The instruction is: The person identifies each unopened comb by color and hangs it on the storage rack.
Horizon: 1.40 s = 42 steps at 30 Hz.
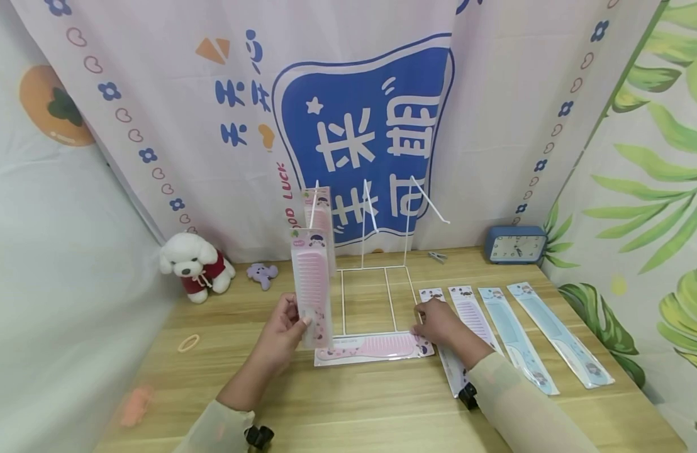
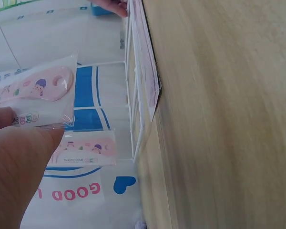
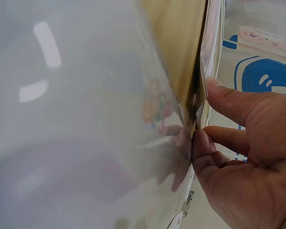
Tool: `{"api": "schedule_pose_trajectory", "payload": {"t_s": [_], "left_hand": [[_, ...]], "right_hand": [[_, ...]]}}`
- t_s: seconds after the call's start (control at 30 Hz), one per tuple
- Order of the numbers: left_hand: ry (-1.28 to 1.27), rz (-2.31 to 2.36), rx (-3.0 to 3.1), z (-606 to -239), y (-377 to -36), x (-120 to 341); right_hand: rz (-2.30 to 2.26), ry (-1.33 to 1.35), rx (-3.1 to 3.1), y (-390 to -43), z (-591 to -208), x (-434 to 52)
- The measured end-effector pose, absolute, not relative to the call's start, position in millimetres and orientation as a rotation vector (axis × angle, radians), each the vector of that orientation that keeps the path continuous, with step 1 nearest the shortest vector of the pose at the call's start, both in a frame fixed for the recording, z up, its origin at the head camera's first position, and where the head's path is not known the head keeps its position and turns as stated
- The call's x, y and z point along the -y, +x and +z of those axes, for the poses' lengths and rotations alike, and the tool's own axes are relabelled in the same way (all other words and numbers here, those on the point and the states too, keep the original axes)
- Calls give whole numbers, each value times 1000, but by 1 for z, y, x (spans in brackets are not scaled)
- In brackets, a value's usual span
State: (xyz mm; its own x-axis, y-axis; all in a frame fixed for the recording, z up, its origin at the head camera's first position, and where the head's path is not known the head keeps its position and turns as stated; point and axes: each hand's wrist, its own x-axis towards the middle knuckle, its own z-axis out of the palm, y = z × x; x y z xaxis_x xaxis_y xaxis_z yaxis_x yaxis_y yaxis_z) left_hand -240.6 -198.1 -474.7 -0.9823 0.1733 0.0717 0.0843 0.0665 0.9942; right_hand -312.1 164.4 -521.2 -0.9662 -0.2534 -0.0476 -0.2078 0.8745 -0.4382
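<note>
- Head view: left hand [image 1: 282, 328] is pinching a packaged pink comb [image 1: 311, 286] upright by its lower end, grip clamped on the packet, just left of the white wire rack [image 1: 377, 277] standing on the desk [image 1: 382, 402]. Another pink comb packet [image 1: 320, 211] is hanging on the rack's left hook behind it. My right hand [image 1: 436, 322] is reaching down to the flat pink comb [image 1: 373, 347] lying across the rack's front edge, fingers curled at its right end. Beside it two more pink combs [image 1: 467, 314] and two blue combs [image 1: 538, 336] are lying in a row.
- Left wrist view: I am seeing my thumb [image 2: 19, 157] pressing on the packet's card end [image 2: 35, 95], with the rack's base [image 2: 136, 105] and the hung packet [image 2: 86, 150] beyond. I judge I should be keeping the packet upright and its hole clear of my thumb.
- Right wrist view: my fingertips [image 3: 205, 143] are nipping the thin edge of the flat packet's film [image 3: 190, 109], grip closing on it but not fully wrapped. I judge a firm pinch on the stiff card rather than the slippery film is serving best, lifting it without dragging the rack.
</note>
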Motion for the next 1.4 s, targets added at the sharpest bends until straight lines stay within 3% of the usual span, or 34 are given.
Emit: {"api": "schedule_pose_trajectory", "payload": {"t_s": [0.83, 1.4], "left_hand": [[137, 2250, -2150, -474, -249, 188], [-59, 2280, -2366, -481, -313, 182]], "right_hand": [[-652, -405, -2953, -313, -521, -165], [-667, -362, -2943, -314, -523, -165]]}}
